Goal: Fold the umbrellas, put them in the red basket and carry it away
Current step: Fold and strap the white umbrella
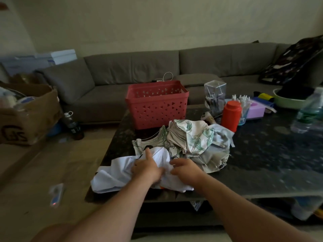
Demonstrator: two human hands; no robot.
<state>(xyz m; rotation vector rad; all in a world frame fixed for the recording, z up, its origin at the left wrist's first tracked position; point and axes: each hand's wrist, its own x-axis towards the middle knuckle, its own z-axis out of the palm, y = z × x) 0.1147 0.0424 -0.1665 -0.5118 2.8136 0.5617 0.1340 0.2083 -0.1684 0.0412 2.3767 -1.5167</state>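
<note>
White umbrella fabric is lying crumpled at the near edge of a dark stone-patterned table, where a person's two bare hands are working on it. At about 6 o'clock in the frame, the left hand is pressing down on the cloth with its forefinger pointing straight out and the remaining fingers bunching the fabric; the right hand, just beside it, is gripping the same cloth with curled fingers. Just beyond, toward 12 o'clock from the hands, a green-leaf-print umbrella is sitting in a loose heap, touching the white one. Farther along the same line, the red basket is standing upright on the table's far edge. Toward 2 o'clock, an orange-red bottle, a clear plastic box and a lilac tissue box are crowding the tabletop. At 9 o'clock a cardboard box is resting on the floor, and a grey sofa is lining the wall behind.
</note>
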